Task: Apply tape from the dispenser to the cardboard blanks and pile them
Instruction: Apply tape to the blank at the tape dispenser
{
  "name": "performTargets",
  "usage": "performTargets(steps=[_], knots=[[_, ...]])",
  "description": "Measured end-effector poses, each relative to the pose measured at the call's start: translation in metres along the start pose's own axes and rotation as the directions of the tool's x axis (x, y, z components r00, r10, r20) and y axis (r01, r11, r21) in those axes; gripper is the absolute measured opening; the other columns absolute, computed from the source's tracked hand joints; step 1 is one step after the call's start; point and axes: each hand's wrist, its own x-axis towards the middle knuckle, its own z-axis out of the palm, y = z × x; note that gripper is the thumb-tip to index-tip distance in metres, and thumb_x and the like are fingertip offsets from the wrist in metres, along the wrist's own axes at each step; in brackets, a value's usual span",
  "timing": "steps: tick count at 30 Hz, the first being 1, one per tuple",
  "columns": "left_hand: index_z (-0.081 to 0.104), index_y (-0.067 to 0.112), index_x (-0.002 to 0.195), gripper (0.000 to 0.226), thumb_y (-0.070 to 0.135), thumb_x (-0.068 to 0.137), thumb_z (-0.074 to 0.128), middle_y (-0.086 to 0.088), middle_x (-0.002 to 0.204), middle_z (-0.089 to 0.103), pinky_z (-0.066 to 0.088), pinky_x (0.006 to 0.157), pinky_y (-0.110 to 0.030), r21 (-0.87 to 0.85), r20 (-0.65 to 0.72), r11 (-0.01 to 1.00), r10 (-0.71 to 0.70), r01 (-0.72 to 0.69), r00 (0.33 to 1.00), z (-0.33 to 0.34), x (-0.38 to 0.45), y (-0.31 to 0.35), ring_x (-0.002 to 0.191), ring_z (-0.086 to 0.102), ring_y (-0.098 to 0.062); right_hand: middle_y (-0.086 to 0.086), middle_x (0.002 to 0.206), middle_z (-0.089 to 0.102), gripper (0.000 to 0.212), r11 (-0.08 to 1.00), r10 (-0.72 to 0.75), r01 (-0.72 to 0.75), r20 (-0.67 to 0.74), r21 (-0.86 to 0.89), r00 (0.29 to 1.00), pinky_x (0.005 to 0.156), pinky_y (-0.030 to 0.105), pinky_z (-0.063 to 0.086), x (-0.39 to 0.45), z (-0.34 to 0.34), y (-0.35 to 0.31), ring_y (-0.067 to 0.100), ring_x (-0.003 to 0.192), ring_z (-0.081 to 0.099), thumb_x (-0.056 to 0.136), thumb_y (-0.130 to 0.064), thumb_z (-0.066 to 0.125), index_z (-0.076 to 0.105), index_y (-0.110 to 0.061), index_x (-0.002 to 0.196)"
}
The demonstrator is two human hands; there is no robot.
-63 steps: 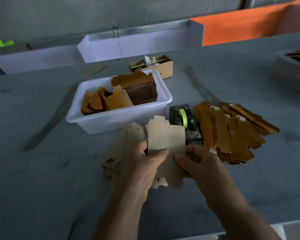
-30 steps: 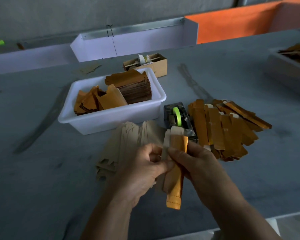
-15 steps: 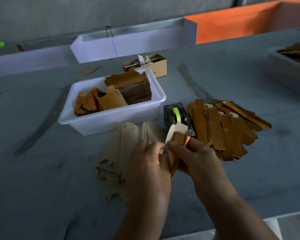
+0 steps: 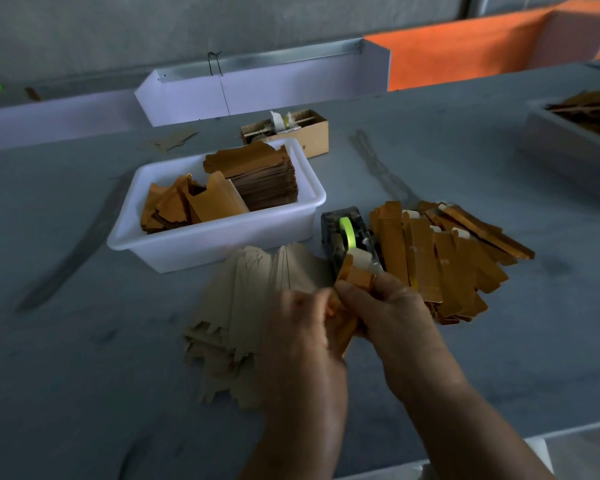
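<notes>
We hold the folded blank (image 4: 349,282) in both hands: right hand (image 4: 388,306) gripping its top, left hand (image 4: 305,317) pinching its edge. Its long axis runs away from us, top end touching the dispenser (image 4: 347,237) just ahead, nearer our right hand.

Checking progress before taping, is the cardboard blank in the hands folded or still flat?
Folded. The cardboard blank shows as a narrow orange strip gripped by both the left hand and right hand.
</notes>
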Motion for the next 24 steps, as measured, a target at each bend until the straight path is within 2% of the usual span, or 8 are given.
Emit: performTargets(steps=[2, 4, 5, 8, 10, 13, 18, 24], knots=[[0.059, 0.029, 0.093, 0.01, 0.024, 0.087, 0.065, 0.009, 0.089, 0.064, 0.045, 0.054, -0.011, -0.278, 0.085, 0.938, -0.193, 0.209, 0.978, -0.008, 0.006, -0.001, 0.07, 0.063, 0.001, 0.01, 0.079, 0.068, 0.009, 0.999, -0.011, 0.011, 0.021, 0.036, 1.0, 0.079, 0.036, 0.056, 0.001, -0.001, -0.005, 0.025, 0.08, 0.067, 0.087, -0.02, 0.061, 0.065, -0.019, 0.079], [0.065, 0.022, 0.093, 0.009, 0.025, 0.084, 0.067, 0.003, 0.081, 0.069, 0.045, 0.052, -0.017, -0.355, 0.303, 0.844, -0.304, 0.403, 0.903, -0.02, 0.015, -0.002, 0.06, 0.063, -0.003, 0.008, 0.076, 0.066, 0.01, 0.999, -0.029, 0.027, 0.061, 0.03, 0.998, 0.077, 0.033, 0.056, 0.0, -0.003, -0.009, 0.022, 0.077, 0.065, 0.087, -0.022, 0.06, 0.065, -0.018, 0.08], [0.068, 0.018, 0.091, 0.01, 0.025, 0.083, 0.068, 0.0, 0.078, 0.069, 0.045, 0.053, -0.019, -0.352, 0.347, 0.835, -0.303, 0.423, 0.887, -0.024, 0.017, -0.002, 0.06, 0.062, -0.007, 0.006, 0.076, 0.066, 0.011, 0.999, -0.033, 0.032, 0.091, 0.017, 0.995, 0.077, 0.032, 0.056, 0.0, -0.005, -0.01, 0.021, 0.078, 0.066, 0.087, -0.024, 0.06, 0.065, -0.018, 0.08], [0.071, 0.013, 0.081, 0.005, 0.017, 0.081, 0.069, -0.011, 0.069, 0.067, 0.042, 0.049, -0.022, -0.44, 0.312, 0.796, -0.299, 0.416, 0.902, -0.03, 0.022, 0.002, 0.061, 0.06, -0.017, 0.0, 0.078, 0.069, 0.013, 0.995, -0.069, 0.075, 0.09, -0.07, 0.994, 0.074, 0.029, 0.054, 0.004, -0.016, -0.015, 0.018, 0.079, 0.067, 0.087, -0.031, 0.057, 0.066, -0.023, 0.085], [0.07, 0.012, 0.075, 0.009, 0.012, 0.083, 0.067, -0.004, 0.059, 0.066, 0.041, 0.042, -0.017, -0.486, 0.262, 0.773, -0.315, 0.407, 0.912, -0.031, 0.025, 0.001, 0.05, 0.059, -0.011, 0.0, 0.072, 0.066, 0.01, 0.967, -0.148, 0.132, -0.058, -0.216, 0.987, 0.063, 0.027, 0.051, 0.013, -0.031, -0.017, 0.02, 0.07, 0.063, 0.087, -0.029, 0.059, 0.066, -0.025, 0.083], [0.067, 0.009, 0.073, 0.013, 0.012, 0.086, 0.064, -0.002, 0.055, 0.066, 0.046, 0.042, -0.019, -0.504, 0.231, 0.77, -0.316, 0.392, 0.92, -0.033, 0.029, 0.0, 0.043, 0.061, -0.01, -0.005, 0.056, 0.059, 0.022, 0.91, -0.233, 0.135, -0.216, -0.391, 0.948, 0.05, 0.027, 0.041, 0.023, -0.05, -0.015, 0.016, 0.054, 0.053, 0.088, -0.021, 0.061, 0.063, -0.028, 0.067], [0.064, 0.009, 0.076, 0.013, 0.012, 0.088, 0.062, 0.001, 0.055, 0.066, 0.043, 0.037, -0.014, -0.54, 0.237, 0.739, -0.326, 0.403, 0.915, -0.024, 0.03, -0.001, 0.042, 0.06, -0.005, 0.005, 0.065, 0.065, 0.015, 0.872, -0.17, 0.102, -0.101, -0.479, 0.98, 0.053, 0.026, 0.046, 0.028, -0.05, -0.009, 0.02, 0.058, 0.059, 0.088, -0.025, 0.06, 0.066, -0.021, 0.076], [0.065, 0.012, 0.077, 0.01, 0.015, 0.087, 0.064, -0.001, 0.061, 0.067, 0.047, 0.043, -0.019, -0.529, 0.244, 0.741, -0.334, 0.413, 0.911, -0.012, 0.033, 0.0, 0.048, 0.061, -0.008, -0.003, 0.064, 0.063, 0.017, 0.753, -0.238, 0.18, -0.008, -0.632, 0.971, 0.052, 0.015, 0.04, 0.033, -0.035, -0.013, 0.006, 0.057, 0.058, 0.088, -0.03, 0.061, 0.065, -0.023, 0.073]])
